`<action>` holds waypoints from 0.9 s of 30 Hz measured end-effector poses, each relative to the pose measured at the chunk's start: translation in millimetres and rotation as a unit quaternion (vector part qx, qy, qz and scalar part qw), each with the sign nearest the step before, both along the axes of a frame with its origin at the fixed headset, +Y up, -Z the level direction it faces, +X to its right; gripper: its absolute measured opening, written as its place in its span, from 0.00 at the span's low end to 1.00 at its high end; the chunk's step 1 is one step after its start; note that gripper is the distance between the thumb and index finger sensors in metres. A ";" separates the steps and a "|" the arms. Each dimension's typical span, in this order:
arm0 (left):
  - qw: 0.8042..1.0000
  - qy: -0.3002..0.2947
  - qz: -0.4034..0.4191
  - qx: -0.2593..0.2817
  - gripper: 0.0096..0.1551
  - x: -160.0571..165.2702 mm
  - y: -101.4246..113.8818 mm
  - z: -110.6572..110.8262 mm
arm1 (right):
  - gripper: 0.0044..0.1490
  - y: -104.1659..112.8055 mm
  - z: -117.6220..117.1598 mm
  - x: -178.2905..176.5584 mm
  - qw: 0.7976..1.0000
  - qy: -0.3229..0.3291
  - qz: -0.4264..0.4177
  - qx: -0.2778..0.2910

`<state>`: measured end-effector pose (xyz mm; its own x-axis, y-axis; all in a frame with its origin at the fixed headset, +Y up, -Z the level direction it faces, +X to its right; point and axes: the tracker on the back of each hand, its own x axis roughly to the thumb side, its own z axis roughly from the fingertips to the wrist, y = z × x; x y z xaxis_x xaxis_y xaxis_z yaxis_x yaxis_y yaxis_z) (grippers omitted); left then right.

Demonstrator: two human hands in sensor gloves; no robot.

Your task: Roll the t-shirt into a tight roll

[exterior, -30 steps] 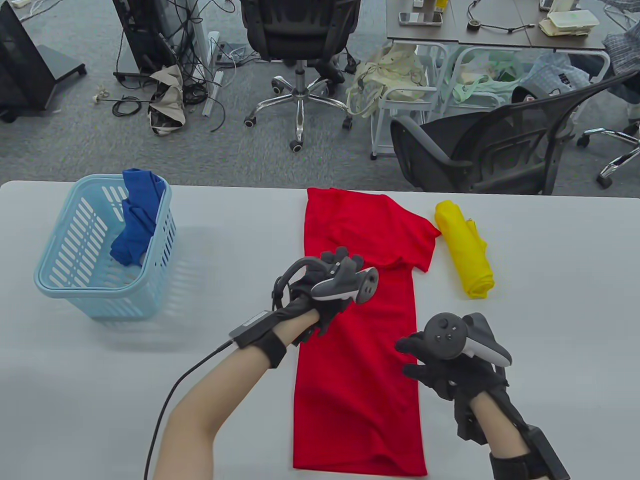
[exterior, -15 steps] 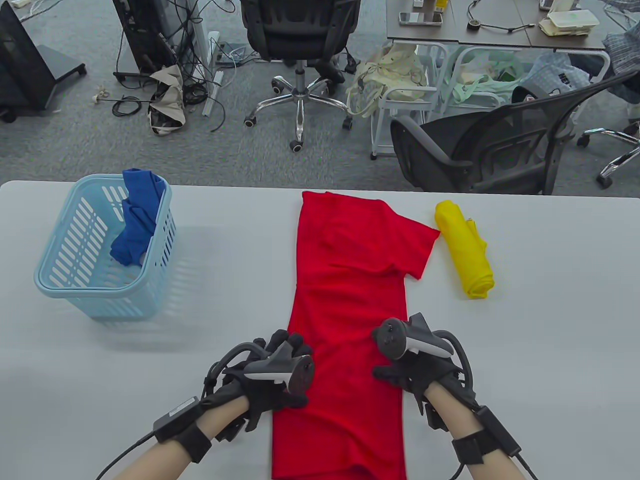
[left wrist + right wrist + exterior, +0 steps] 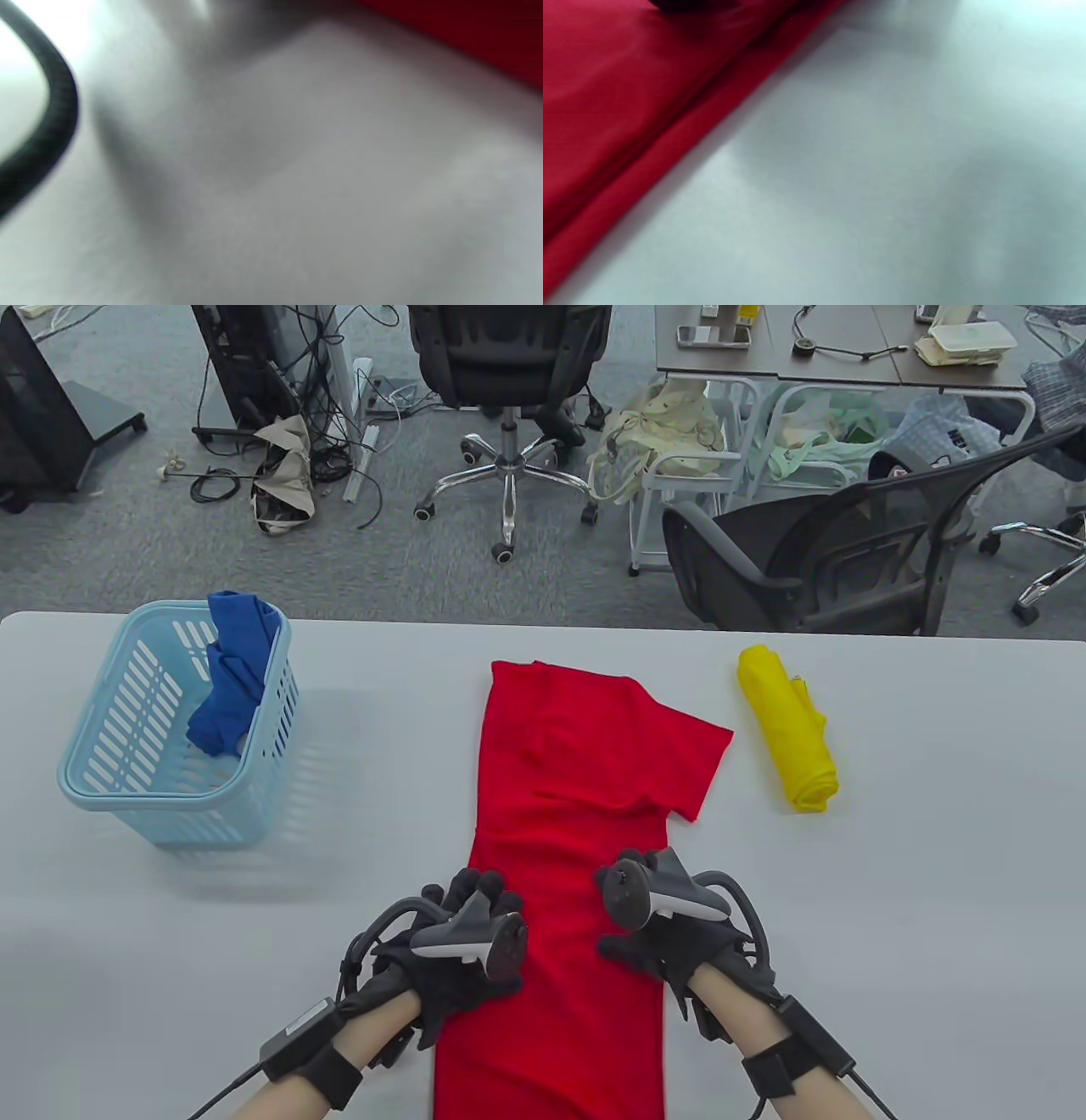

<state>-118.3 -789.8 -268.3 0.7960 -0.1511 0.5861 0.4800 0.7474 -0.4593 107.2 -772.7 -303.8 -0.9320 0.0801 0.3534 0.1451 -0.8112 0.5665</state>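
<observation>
The red t-shirt (image 3: 577,780) lies folded into a long narrow strip on the grey table (image 3: 933,899), with one sleeve sticking out to the right. Its near end runs off the bottom of the table view. My left hand (image 3: 479,929) grips the strip's left edge with curled fingers, its thumb on the cloth. On the opposite edge sits my right hand (image 3: 649,946), holding the cloth the same way. The blurred right wrist view shows the red t-shirt (image 3: 628,106) edge on the table; the left wrist view shows only a corner of the red t-shirt (image 3: 466,34).
A yellow rolled garment (image 3: 789,729) lies just right of the sleeve. A light blue basket (image 3: 102,780) holding a blue garment (image 3: 233,678) stands at the left. Office chairs and cables are on the floor beyond the far edge.
Both hands came back from the middle of the shirt to its side edges near me. The shirt has slid toward me and a little left, away from the yellow roll.
</observation>
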 end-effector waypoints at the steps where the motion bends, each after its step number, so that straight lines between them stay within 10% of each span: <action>1: 1.000 -0.008 -0.005 0.003 0.54 0.2 2.6 4.6 | 0.52 0.9 0.6 0.2 1.000 0.003 0.000 -0.001; 7: 1.000 0.004 -0.016 0.021 0.54 -5.5 5.5 12.8 | 0.47 29.4 -4.9 -8.7 0.999 0.015 -0.029 0.020; 13: 0.999 0.041 0.017 0.002 0.53 -25.0 -6.2 -10.6 | 0.43 60.3 -58.4 -27.2 0.996 -0.022 -0.002 0.087; 23: 0.999 0.035 0.014 0.000 0.53 -28.7 -9.5 -9.0 | 0.45 25.5 -135.6 -73.3 0.991 -0.044 0.106 0.066; 27: 0.999 0.035 0.015 -0.002 0.53 -28.8 -9.6 -9.2 | 0.25 28.3 -143.4 -76.8 0.983 -0.036 0.124 0.131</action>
